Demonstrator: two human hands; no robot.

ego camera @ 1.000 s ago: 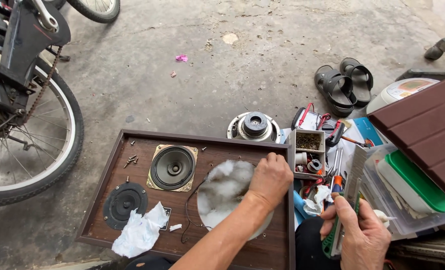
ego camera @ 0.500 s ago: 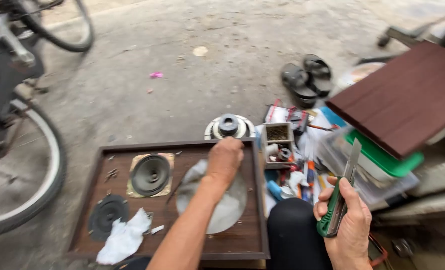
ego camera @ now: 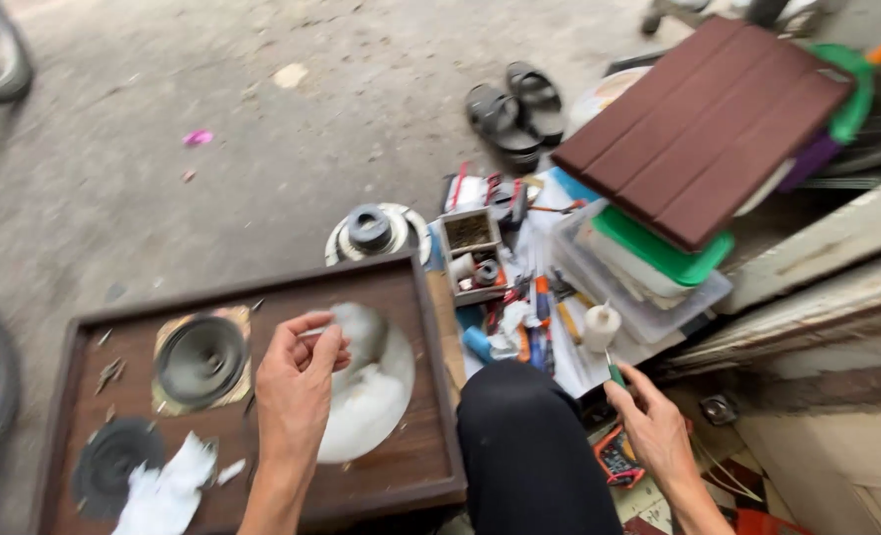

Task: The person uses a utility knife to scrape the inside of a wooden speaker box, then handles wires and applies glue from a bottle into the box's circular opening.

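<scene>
rough grey concrete floor (ego camera: 262,119) runs under everything, with a pair of dark sandals (ego camera: 515,104) lying well off at the top. a brown wooden speaker panel (ego camera: 430,396) lies flat on it, a dark cone speaker (ego camera: 201,359) set in one cutout and a big round opening stuffed with white wadding (ego camera: 376,396) beside it. the left hand (ego camera: 297,391) hovers over that opening's edge, fingers pinched together on something small and pale – too small to tell what. the right hand (ego camera: 658,431) is off by the dark-trousered knee (ego camera: 524,436), fingers closed around a green-handled tool (ego camera: 614,372) at the edge of a heap of mixed hand tools (ego camera: 529,317). a loose speaker driver (ego camera: 376,230) sits just beyond the panel. judging by the pinch, the small piece could slip into the wadding and be lost – the grip looks light.
</scene>
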